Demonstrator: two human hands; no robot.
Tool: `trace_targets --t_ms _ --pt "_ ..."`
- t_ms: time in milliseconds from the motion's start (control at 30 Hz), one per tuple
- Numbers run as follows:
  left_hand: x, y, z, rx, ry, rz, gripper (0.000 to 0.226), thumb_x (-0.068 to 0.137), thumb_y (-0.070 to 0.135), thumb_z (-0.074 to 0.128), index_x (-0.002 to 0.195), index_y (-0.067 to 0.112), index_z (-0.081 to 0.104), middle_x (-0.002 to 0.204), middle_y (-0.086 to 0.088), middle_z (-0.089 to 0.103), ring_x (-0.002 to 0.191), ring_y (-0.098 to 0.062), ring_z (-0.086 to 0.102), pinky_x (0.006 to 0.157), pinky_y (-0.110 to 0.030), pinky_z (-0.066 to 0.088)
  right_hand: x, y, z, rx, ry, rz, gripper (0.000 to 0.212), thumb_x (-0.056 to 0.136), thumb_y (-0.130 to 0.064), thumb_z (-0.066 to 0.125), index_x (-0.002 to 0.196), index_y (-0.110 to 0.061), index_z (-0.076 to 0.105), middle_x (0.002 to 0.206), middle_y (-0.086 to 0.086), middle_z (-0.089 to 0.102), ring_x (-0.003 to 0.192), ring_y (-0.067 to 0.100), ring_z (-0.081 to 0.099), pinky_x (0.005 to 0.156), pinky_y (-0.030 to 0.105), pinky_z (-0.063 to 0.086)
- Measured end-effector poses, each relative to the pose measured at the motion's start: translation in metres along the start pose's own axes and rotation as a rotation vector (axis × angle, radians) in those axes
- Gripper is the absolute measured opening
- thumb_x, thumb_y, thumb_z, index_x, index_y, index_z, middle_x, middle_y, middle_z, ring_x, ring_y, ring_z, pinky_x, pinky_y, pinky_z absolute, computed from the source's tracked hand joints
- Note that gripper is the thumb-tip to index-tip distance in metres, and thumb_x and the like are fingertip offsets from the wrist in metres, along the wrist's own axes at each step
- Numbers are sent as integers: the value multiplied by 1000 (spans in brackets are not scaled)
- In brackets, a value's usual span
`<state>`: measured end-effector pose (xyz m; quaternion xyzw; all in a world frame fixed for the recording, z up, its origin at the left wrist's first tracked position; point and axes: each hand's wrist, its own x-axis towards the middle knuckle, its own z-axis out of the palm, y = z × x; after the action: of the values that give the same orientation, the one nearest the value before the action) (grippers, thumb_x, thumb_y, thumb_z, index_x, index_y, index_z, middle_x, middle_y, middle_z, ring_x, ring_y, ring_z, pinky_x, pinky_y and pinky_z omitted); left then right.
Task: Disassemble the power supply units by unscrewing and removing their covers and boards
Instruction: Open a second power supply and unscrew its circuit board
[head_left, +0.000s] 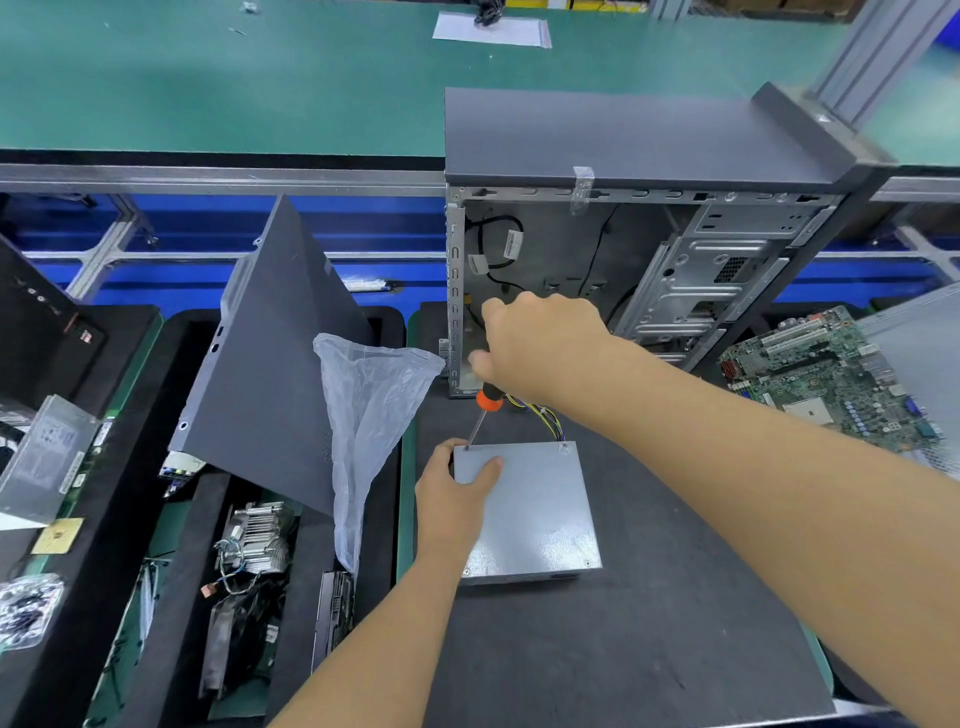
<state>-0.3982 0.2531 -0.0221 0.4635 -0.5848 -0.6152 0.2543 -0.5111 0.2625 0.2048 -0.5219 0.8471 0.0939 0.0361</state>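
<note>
Bench mat (649, 639) is black foam and takes up most of the near side. Far right of it stands the gutted PC case (639, 234), open side facing me, and a loose side panel (275, 364) leans on the left next to a plastic bag (374, 410). A motherboard (831, 374) lies far right. The power supply (530, 512) lies flat mid-mat, wires at its far edge. My left hand (454, 499) clamps its near-left corner, thumb on the lid. My right hand (540, 345) is wrapped around the orange-collared screwdriver (480, 418), tip on the far-left corner screw. Case cable tags are too small to read.
</note>
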Motion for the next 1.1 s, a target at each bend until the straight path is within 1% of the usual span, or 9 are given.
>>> trace_targets --t_ms 100,267,400,467,567,700,900,1033,1100 --pt "0 0 0 13 2 -11 30 80 37 81 100 40 59 97 7 66 79 -6 62 67 -25 53 0 -1 1 128 -1 -86 29 92 -34 57 102 -16 36 86 4 43 69 25 45 53 31 28" --pt "-1 1 -1 -9 -14 -17 31 81 35 81 102 38 59 97 7 67 73 2 62 59 -15 49 0 -4 1 273 -122 -176 32 90 -30 63 115 -22 46 109 3 42 101 28 48 72 38 37" --pt "-2 2 0 3 -6 -15 30 81 37 80 99 42 57 99 7 65 81 -5 62 65 -21 51 -4 -6 -5 -94 -68 -57 59 92 -73 33 117 -22 48 81 0 44 71 23 48 56 32 32" --pt "-2 2 0 -12 -7 -23 30 81 36 80 99 42 57 101 4 66 89 -15 64 73 -33 57 -5 -8 -6 -288 -41 -104 40 101 -58 36 126 -29 48 78 3 40 67 23 45 49 31 26" --pt "-1 2 0 -20 -5 -16 29 81 34 81 99 40 58 99 3 66 89 -19 64 76 -36 57 -4 -7 -4 -170 -6 -67 31 106 -47 31 101 -19 44 79 2 41 64 24 38 48 31 18" --pt "-1 1 0 -5 -3 -13 31 81 37 80 104 36 59 103 4 65 96 -21 63 82 -40 58 -2 -3 0 -49 43 -118 29 99 -41 47 104 -15 37 72 1 37 56 22 39 49 30 19" --pt "-1 2 -1 8 -7 -13 31 81 37 80 103 38 58 101 6 65 82 -4 61 65 -21 50 -1 -2 0 422 -210 -170 34 88 -25 66 114 -27 45 110 1 45 103 27 47 82 41 47" --pt "-1 1 -1 -6 -3 -18 31 80 36 81 101 40 58 97 8 67 76 -2 63 61 -17 50 -2 -8 -2 257 -113 -50 66 89 -73 45 126 -18 40 86 0 40 87 27 45 59 36 38" --pt "0 0 0 2 -1 -19 31 80 38 81 100 41 58 99 8 66 85 -10 63 67 -25 54 -1 -9 -1 30 -36 -13 61 94 -71 34 117 -16 43 75 1 32 77 28 44 50 33 25"
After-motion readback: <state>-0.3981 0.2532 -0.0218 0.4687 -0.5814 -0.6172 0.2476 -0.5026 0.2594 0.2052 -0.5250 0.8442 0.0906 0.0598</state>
